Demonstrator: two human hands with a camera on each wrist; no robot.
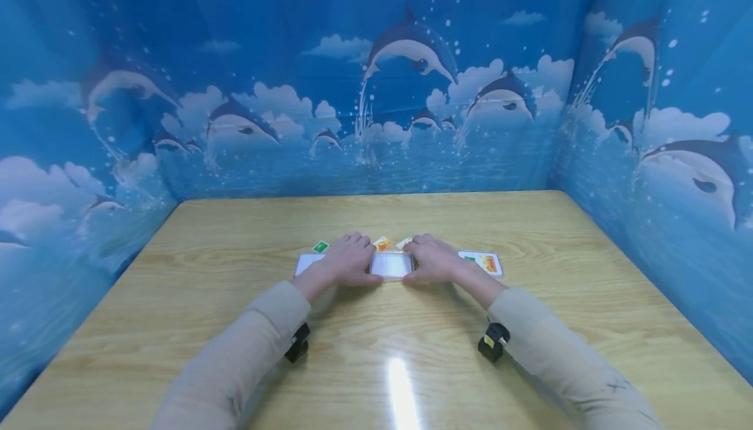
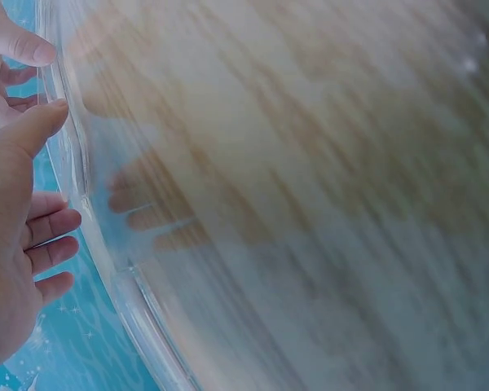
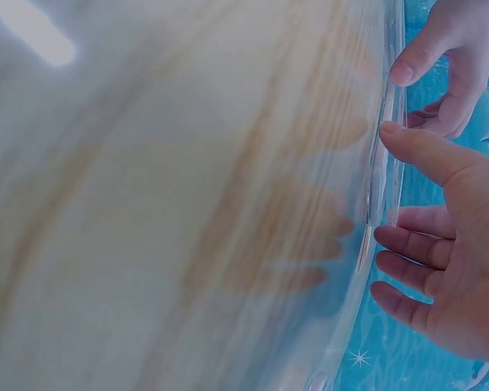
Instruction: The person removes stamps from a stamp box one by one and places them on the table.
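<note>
A shallow clear-edged plastic tray (image 1: 391, 265) with a pale inside lies mid-table, between both hands. My left hand (image 1: 350, 260) grips its left end, thumb along the near edge and fingers reaching over toward the far side. At the other end my right hand (image 1: 432, 260) grips it in the same way. Both thumbs meet the clear rim in the wrist views, where the left hand (image 2: 12, 244) and right hand (image 3: 473, 252) appear close up. A similar tray (image 1: 307, 263) sits partly hidden behind the left wrist. To the right, another tray (image 1: 493, 264) contains picture cards.
Behind the trays lie small cards: a green one (image 1: 320, 246), an orange-and-yellow one (image 1: 382, 244) and a pale one (image 1: 403, 243) partly covered by the right hand. The wooden table (image 1: 376, 338) meets a blue dolphin-print curtain (image 1: 282, 168) at the back and sides.
</note>
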